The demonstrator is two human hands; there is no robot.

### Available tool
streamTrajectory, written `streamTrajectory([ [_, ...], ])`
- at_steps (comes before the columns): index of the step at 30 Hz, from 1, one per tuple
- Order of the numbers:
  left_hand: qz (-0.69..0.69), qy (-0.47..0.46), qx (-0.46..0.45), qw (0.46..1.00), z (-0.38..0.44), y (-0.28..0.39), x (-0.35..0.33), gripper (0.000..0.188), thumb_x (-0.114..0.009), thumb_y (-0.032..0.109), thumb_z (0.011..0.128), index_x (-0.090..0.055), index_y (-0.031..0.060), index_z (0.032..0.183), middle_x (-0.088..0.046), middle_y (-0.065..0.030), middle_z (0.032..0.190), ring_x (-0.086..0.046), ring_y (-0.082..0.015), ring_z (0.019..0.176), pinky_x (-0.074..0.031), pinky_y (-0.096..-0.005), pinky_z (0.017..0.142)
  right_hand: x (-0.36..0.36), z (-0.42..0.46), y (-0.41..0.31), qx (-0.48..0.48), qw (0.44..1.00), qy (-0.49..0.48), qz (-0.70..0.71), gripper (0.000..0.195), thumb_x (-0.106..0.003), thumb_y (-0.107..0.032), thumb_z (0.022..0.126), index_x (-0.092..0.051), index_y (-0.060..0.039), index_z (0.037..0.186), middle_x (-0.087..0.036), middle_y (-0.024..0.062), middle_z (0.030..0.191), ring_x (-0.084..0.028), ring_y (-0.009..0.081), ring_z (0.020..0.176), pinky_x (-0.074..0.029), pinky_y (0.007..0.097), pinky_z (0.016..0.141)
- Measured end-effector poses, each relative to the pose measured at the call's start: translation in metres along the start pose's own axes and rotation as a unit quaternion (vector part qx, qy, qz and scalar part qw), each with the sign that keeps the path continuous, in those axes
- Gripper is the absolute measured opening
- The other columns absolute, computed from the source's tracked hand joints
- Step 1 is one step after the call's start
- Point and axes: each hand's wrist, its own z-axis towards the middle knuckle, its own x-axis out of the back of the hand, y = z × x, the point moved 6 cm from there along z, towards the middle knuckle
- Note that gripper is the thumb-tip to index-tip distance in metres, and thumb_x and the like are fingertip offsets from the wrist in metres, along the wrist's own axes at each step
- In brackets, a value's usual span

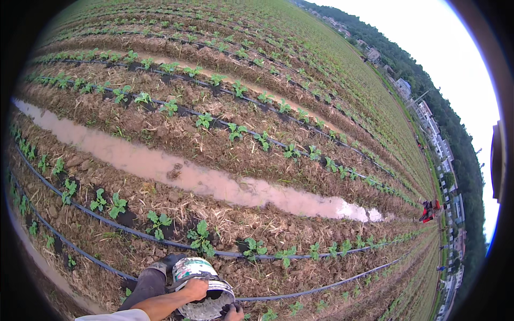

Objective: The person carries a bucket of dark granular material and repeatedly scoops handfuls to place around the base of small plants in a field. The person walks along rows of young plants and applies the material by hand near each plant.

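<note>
My left hand (196, 289) grips the rim of a white plastic bucket (194, 267) with coloured print and dirt stains. The bucket is tilted, its mouth facing the bottom right of the view; dark material (215, 295) shows inside its muddy wall. At the mouth's lower edge, my right hand (233, 313) is partly cut off by the frame. Its fingertips look dark, and whether they hold anything is unclear. Beside the bucket is my bent leg in a dark boot (160, 267). Leafy seedlings (201, 238) grow in dark soil patches just beyond.
Black drip hoses (225, 253) run along the straw-littered soil beds (241, 224). A furrow of muddy water (168, 168) lies between beds, with more seedling rows (237, 130) past it. Far off stand a red vehicle or machine (430, 210), buildings (433, 120) and a wooded hill (453, 140).
</note>
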Motion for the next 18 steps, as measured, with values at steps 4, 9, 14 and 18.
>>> streamTrajectory([
  [4, 0.011, 0.029, 0.018, 0.999, -0.03, 0.031, 0.016, 0.032, -0.054, 0.015, 0.069, -0.058, -0.0092, 0.089, -0.066, -0.023, 0.076, -0.067, -0.0321, 0.07, -0.054, -0.0411, 0.061, 0.033, -0.041, 0.045, -0.024, 0.999, -0.04, -0.007, 0.015, -0.055, -0.012, 0.089, -0.055, -0.0047, 0.102, -0.061, 0.0057, 0.077, -0.06, 0.015, 0.06, -0.05, 0.0293, 0.047],
  [9, -0.029, 0.027, 0.074, 0.996, -0.085, 0.061, 0.046, 0.033, -0.052, 0.016, 0.069, -0.058, -0.0078, 0.091, -0.066, -0.0252, 0.083, -0.066, -0.0368, 0.078, -0.053, -0.0447, 0.069, 0.06, -0.092, 0.023, 0.066, 0.981, -0.09, -0.159, 0.026, -0.061, -0.018, 0.087, -0.058, 0.0006, 0.105, -0.064, 0.0095, 0.085, -0.063, 0.0204, 0.073, -0.052, 0.0338, 0.06],
  [14, -0.015, -0.002, 0.052, 0.999, -0.153, 0.103, 0.054, 0.034, -0.054, 0.016, 0.069, -0.059, -0.0083, 0.092, -0.066, -0.0246, 0.087, -0.066, -0.0365, 0.082, -0.053, -0.0448, 0.072, 0.14, -0.12, 0.028, 0.173, 0.952, 0.021, -0.253, 0.032, -0.063, -0.022, 0.085, -0.058, 0.0022, 0.105, -0.064, 0.0104, 0.087, -0.063, 0.0222, 0.078, -0.052, 0.0355, 0.067],
  [18, -0.018, -0.016, 0.018, 1.0, -0.191, 0.143, 0.056, 0.034, -0.054, 0.016, 0.069, -0.06, -0.0077, 0.092, -0.066, -0.0252, 0.089, -0.065, -0.0377, 0.084, -0.052, -0.0458, 0.074, 0.248, -0.099, 0.097, 0.244, 0.893, 0.178, -0.334, 0.036, -0.065, -0.025, 0.084, -0.058, 0.0034, 0.105, -0.064, 0.011, 0.088, -0.063, 0.0236, 0.082, -0.051, 0.0368, 0.072],
])
